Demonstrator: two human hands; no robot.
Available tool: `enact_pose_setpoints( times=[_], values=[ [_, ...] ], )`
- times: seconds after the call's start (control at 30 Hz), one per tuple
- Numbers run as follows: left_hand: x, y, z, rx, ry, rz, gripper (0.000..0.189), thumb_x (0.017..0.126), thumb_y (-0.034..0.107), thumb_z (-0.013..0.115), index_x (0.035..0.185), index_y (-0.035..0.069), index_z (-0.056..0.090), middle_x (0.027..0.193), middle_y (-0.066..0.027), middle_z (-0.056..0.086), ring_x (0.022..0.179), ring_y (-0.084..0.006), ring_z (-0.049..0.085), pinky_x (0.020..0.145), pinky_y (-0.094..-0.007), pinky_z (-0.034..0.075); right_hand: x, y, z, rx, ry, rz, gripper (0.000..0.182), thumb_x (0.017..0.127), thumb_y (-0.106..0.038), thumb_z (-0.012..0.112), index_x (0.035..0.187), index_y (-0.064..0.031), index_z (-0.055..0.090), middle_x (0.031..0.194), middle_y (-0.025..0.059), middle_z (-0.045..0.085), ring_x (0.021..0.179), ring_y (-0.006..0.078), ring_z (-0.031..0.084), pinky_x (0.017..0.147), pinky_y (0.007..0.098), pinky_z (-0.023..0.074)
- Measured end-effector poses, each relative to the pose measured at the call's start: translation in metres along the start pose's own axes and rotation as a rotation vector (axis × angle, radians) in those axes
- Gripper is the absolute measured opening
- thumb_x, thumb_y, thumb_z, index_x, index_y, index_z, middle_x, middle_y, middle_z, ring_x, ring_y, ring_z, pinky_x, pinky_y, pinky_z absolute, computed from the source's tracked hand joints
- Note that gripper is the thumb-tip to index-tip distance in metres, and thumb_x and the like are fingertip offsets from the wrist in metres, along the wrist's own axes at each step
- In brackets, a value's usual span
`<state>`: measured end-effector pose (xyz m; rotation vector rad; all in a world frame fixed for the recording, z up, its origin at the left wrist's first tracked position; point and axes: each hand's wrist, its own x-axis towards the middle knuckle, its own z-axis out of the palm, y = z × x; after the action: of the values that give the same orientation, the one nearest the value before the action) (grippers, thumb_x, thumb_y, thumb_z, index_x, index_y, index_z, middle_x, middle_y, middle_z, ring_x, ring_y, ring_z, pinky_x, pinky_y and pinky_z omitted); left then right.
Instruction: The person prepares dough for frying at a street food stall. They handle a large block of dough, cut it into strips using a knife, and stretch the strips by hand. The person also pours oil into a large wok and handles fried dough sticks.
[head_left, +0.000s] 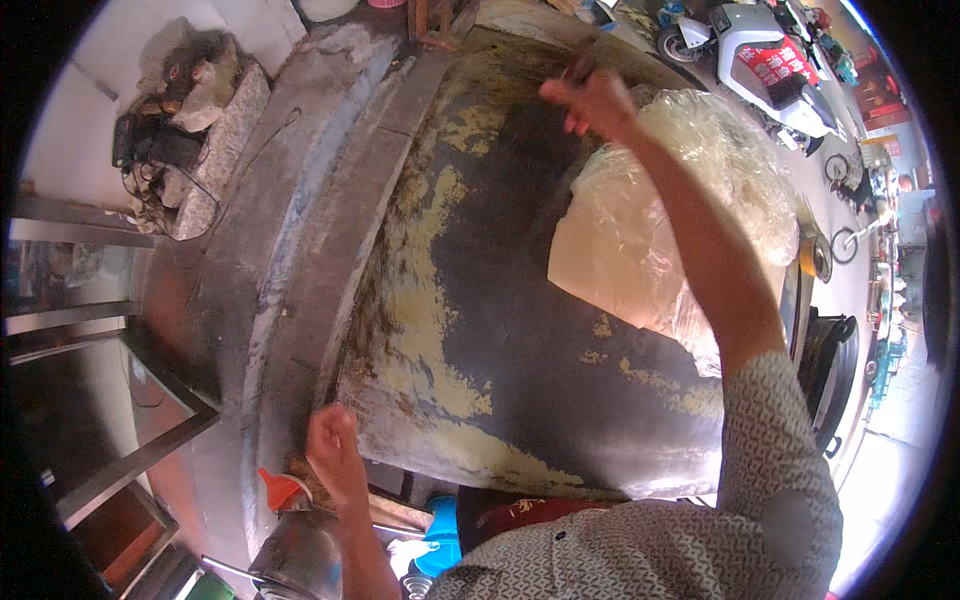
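A worktop (510, 262) with a dark surface and patchy pale yellow residue spreads before me. My right hand (596, 105) reaches over its far part and is blurred by motion. Something dark and blurred shows by its fingers, and I cannot tell whether the hand holds it. Below my right forearm lies a pale block or stack of sheets (600, 255), partly covered by crumpled clear plastic film (720, 165). My left hand (334, 446) is curled into a loose fist near the worktop's near left corner, with nothing visible in it.
An orange-red funnel (283, 491), a metal pot (300, 551) and a blue plastic container (441, 536) sit below left. Glass-paned frames (112, 427) stand at left. Cables and dark devices (161, 139) lie beyond. A tape roll (814, 259) and a white scooter (765, 67) are at right.
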<state>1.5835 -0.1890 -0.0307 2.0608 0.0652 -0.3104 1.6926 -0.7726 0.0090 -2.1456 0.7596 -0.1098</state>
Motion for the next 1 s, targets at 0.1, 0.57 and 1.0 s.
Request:
enact_pose_setpoints(
  times=[0.1,0.57,1.0],
  values=[
    [-0.041,-0.022,-0.006,-0.103,0.009,-0.151,0.017,0.096,0.016,0.064,0.105,0.001,0.064,0.097,-0.0049,0.064,0.089,-0.0147,0.062,0.083,-0.0302,0.052,0.084,0.037,-0.057,-0.261,0.306,-0.141,0.058,0.082,-0.056,0.074,0.070,0.0012,0.070,0.056,0.0105,0.066,0.054,0.0141,0.067,0.052,0.0351,0.0544],
    [-0.041,0.010,0.012,-0.129,0.060,-0.153,0.016,0.098,0.012,0.059,0.108,-0.001,0.063,0.094,-0.0094,0.069,0.090,-0.0167,0.066,0.086,-0.0325,0.054,-0.204,-0.058,0.115,0.045,-0.845,-0.419,0.026,0.095,-0.037,0.063,0.095,-0.0112,0.062,0.090,0.0079,0.063,0.073,0.0164,0.061,0.063,0.0344,0.0492],
    [-0.029,0.027,0.029,-0.244,-0.016,-0.194,0.014,0.096,0.013,0.059,0.101,0.000,0.062,0.090,-0.0076,0.066,0.080,-0.0159,0.063,0.077,-0.0313,0.053,-0.007,0.016,-0.020,-0.032,-0.109,-0.094,0.033,0.086,-0.036,0.079,0.080,-0.0090,0.061,0.058,0.0012,0.058,0.047,0.0095,0.057,0.042,0.0274,0.0477]
  ],
)
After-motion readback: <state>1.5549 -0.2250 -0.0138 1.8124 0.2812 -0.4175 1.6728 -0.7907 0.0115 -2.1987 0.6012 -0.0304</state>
